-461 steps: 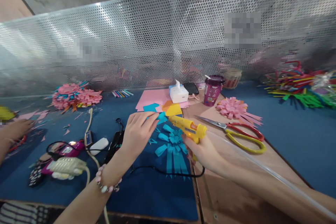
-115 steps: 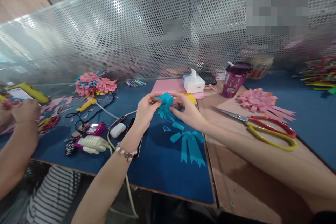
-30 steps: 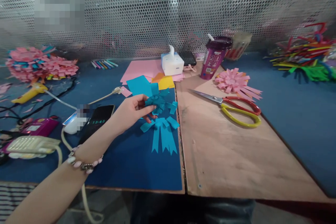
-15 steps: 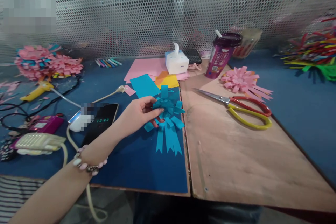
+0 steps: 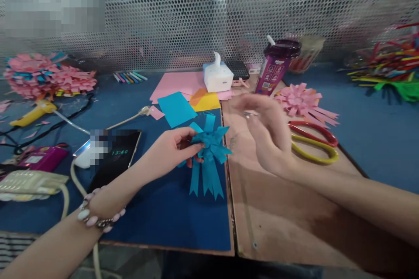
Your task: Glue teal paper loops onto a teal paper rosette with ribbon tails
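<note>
My left hand (image 5: 170, 150) pinches a blue paper flower (image 5: 209, 139) and holds it just above the blue ribbon tails (image 5: 206, 178) lying on the blue mat (image 5: 163, 209). My right hand (image 5: 266, 133) hovers over the wooden board (image 5: 288, 209) to the right of the flower. It is blurred by motion, its fingers loosely curled, and nothing shows in it. Behind that hand lie the red and yellow scissors (image 5: 314, 139), partly hidden by it.
A phone (image 5: 114, 159), a yellow glue gun (image 5: 31, 113) with cables and pink paper flowers (image 5: 49, 78) lie left. Paper sheets (image 5: 183, 91), a tissue box (image 5: 218, 76), a purple cup (image 5: 275, 67) and a pink flower (image 5: 303, 100) stand before the perforated metal screen (image 5: 209, 13).
My right hand has come into view from the right, over the scissors. My left hand has turned the blue flower and lowered it onto the ribbon tails.
</note>
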A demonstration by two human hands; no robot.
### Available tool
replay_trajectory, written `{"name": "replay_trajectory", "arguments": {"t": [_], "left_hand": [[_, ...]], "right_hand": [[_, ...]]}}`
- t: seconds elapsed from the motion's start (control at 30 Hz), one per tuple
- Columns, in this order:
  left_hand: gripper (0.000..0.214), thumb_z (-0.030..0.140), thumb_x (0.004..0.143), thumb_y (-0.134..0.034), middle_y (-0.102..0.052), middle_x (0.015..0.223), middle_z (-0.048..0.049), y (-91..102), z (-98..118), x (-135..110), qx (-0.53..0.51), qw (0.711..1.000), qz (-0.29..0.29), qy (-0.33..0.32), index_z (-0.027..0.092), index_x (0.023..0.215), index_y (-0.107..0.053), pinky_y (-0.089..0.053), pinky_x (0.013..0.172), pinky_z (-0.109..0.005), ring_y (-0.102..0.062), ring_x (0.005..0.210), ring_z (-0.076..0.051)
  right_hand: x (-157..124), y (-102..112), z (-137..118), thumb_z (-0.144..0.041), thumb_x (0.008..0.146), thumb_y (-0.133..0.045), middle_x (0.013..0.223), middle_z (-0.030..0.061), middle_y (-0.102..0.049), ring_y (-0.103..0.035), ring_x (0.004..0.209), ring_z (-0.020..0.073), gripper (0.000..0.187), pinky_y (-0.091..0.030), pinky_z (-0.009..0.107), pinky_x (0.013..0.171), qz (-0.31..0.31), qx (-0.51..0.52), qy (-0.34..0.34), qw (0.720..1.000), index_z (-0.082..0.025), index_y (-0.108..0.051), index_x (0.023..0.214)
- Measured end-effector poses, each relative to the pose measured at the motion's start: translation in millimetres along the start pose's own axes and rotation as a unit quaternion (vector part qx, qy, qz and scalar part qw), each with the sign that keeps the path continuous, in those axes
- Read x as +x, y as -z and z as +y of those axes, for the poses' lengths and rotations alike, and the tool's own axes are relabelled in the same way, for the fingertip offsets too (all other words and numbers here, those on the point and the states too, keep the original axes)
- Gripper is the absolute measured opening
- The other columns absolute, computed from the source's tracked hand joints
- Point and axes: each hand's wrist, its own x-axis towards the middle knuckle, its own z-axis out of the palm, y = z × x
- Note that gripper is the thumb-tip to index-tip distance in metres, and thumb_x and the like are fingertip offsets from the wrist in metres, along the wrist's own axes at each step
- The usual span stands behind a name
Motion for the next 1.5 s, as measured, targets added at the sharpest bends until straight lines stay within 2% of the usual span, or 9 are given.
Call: {"name": "replay_trajectory", "arguments": {"t": [0.13, 0.27, 0.57, 0.7, 0.9, 1.03, 1.17, 1.3, 1.5], "left_hand": [[0.018, 0.037, 0.083, -0.060, -0.062, 0.064, 0.0027, -2.9, -3, -2, 0.001, 1.000, -0.006, 0.016, 0.020, 0.084, -0.058, -0.051, 0.050, -0.021, -0.065, 0.055, -0.014], [0.019, 0.039, 0.083, -0.060, -0.063, 0.064, 0.0025, -6.7, -6, -4, 0.032, 0.999, 0.003, 0.018, 0.021, 0.089, -0.060, -0.050, 0.050, -0.022, -0.064, 0.055, -0.015], [0.022, 0.041, 0.085, -0.056, -0.062, 0.067, 0.0032, -11.5, -3, -5, 0.157, 0.987, 0.006, -0.019, 0.022, 0.090, -0.064, -0.045, 0.053, -0.022, -0.060, 0.059, -0.013], [0.017, 0.035, 0.086, -0.057, -0.067, 0.076, 0.0022, -10.6, -4, -5, 0.216, 0.972, 0.036, -0.082, 0.022, 0.093, -0.067, -0.044, 0.054, -0.021, -0.058, 0.059, -0.012], [0.021, 0.012, 0.084, -0.056, -0.068, 0.098, -0.0017, -7.2, -4, -9, 0.288, 0.918, 0.101, -0.255, 0.020, 0.099, -0.068, -0.049, 0.072, -0.020, -0.063, 0.086, -0.013], [0.024, 0.010, 0.085, -0.054, -0.067, 0.100, -0.0029, -5.1, -1, -11, 0.346, 0.874, 0.120, -0.321, 0.020, 0.102, -0.068, -0.050, 0.081, -0.023, -0.063, 0.092, -0.014], [0.024, 0.011, 0.087, -0.053, -0.067, 0.101, -0.0044, -2.9, -2, -11, 0.381, 0.841, 0.140, -0.358, 0.020, 0.106, -0.066, -0.050, 0.083, -0.027, -0.062, 0.092, -0.014], [0.024, 0.011, 0.087, -0.055, -0.067, 0.101, -0.0060, -2.1, -5, -12, 0.400, 0.823, 0.139, -0.378, 0.019, 0.107, -0.064, -0.050, 0.081, -0.030, -0.061, 0.090, -0.016], [0.019, 0.014, 0.088, -0.055, -0.067, 0.095, -0.0049, -6.9, -4, -12, 0.382, 0.823, 0.144, -0.394, 0.019, 0.104, -0.064, -0.052, 0.075, -0.027, -0.061, 0.084, -0.014]], "right_hand": [[-3, -1, 21, -0.038, 0.095, -0.042, 0.107, 0.0031, -0.062, -0.057, 0.103, 0.0181, 0.026, -0.046, 0.037, 0.093, -0.045, 0.049, -0.095, 0.993, -0.025, -0.060, 0.108], [-13, -2, 30, -0.044, 0.094, -0.040, 0.106, 0.0034, -0.064, -0.057, 0.103, 0.0193, 0.032, -0.047, 0.038, 0.090, -0.120, 0.110, -0.195, 0.967, -0.024, -0.062, 0.107], [-17, 0, 22, -0.049, 0.091, -0.046, 0.096, 0.0034, -0.062, -0.059, 0.089, 0.0186, 0.032, -0.049, 0.034, 0.078, -0.180, 0.128, -0.182, 0.958, -0.025, -0.058, 0.108], [-20, 0, 21, -0.045, 0.092, -0.045, 0.102, 0.0057, -0.058, -0.056, 0.092, 0.0190, 0.032, -0.048, 0.036, 0.079, -0.176, 0.129, -0.140, 0.966, -0.024, -0.052, 0.115], [-29, 0, 25, -0.029, 0.086, -0.051, 0.104, 0.0067, -0.048, -0.051, 0.093, 0.0211, 0.019, -0.044, 0.040, 0.080, -0.090, 0.147, 0.024, 0.985, -0.025, -0.044, 0.104], [-28, 2, 19, -0.019, 0.073, -0.055, 0.114, 0.0100, -0.044, -0.048, 0.105, 0.0259, 0.043, -0.044, 0.046, 0.089, -0.127, 0.102, 0.076, 0.984, -0.023, -0.039, 0.113], [-26, 2, 10, -0.020, 0.068, -0.064, 0.123, 0.0131, -0.040, -0.041, 0.119, 0.0297, 0.065, -0.040, 0.049, 0.099, -0.187, 0.000, 0.121, 0.975, -0.021, -0.034, 0.125], [-29, -4, 10, -0.021, 0.076, -0.067, 0.121, 0.0104, -0.042, -0.047, 0.114, 0.0260, 0.049, -0.048, 0.043, 0.089, -0.163, -0.101, 0.152, 0.970, -0.025, -0.039, 0.116], [-32, -5, 13, -0.020, 0.081, -0.063, 0.118, 0.0092, -0.046, -0.050, 0.111, 0.0239, 0.033, -0.047, 0.042, 0.088, -0.140, -0.145, 0.169, 0.965, -0.025, -0.046, 0.108]]}}
